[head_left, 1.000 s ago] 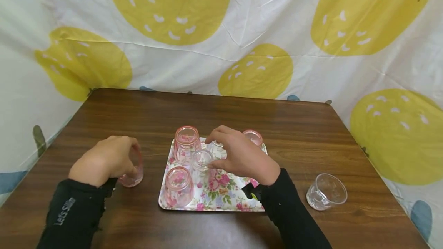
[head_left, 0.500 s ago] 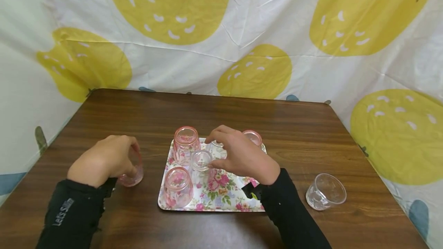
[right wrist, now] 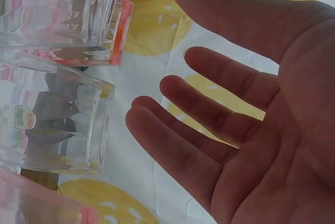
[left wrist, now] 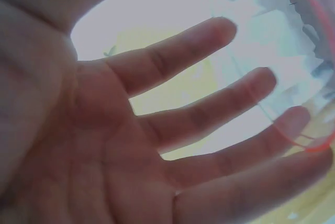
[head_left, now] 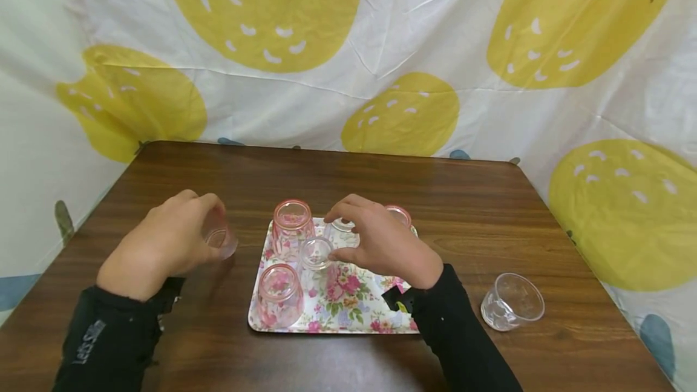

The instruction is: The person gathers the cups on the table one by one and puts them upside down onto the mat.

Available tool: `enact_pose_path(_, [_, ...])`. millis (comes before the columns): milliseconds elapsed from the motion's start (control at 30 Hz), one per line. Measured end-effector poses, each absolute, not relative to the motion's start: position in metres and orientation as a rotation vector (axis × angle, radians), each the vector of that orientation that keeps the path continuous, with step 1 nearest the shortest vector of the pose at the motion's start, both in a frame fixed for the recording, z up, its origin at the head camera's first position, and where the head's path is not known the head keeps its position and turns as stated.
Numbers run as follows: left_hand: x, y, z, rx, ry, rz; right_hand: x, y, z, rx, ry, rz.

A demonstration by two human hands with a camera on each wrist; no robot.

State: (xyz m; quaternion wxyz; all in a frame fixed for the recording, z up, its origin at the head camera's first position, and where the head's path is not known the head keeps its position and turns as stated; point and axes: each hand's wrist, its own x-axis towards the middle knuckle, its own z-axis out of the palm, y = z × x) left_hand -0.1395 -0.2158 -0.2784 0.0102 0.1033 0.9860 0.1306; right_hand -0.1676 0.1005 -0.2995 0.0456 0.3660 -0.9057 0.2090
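In the head view my left hand grips a pink glass by its side, left of the tray, with the glass tilted. The left wrist view has the fingertips against its clear faceted wall and red-pink rim. My right hand hovers over the flowered tray, thumb and fingers spread loosely with nothing between them. Just beyond its fingertips stand two clear glasses, a front one and a back one. In the right wrist view a gap separates the fingers from the clear glass.
On the tray's left side stand two pink glasses, one at the back and one in front. Another pink glass is partly hidden behind my right hand. A clear tumbler stands on the brown table at the right.
My left hand has raised the pink glass and moved it slightly away from me, tilting it. The right hand and the tray's glasses have stayed about where they were.
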Motion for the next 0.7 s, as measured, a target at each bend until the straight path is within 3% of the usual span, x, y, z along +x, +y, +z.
enact_pose_path(700, [-0.137,-0.2,-0.268,0.675,3.444,0.714,-0.171,0.107,-0.296,1.09,-2.732,0.716])
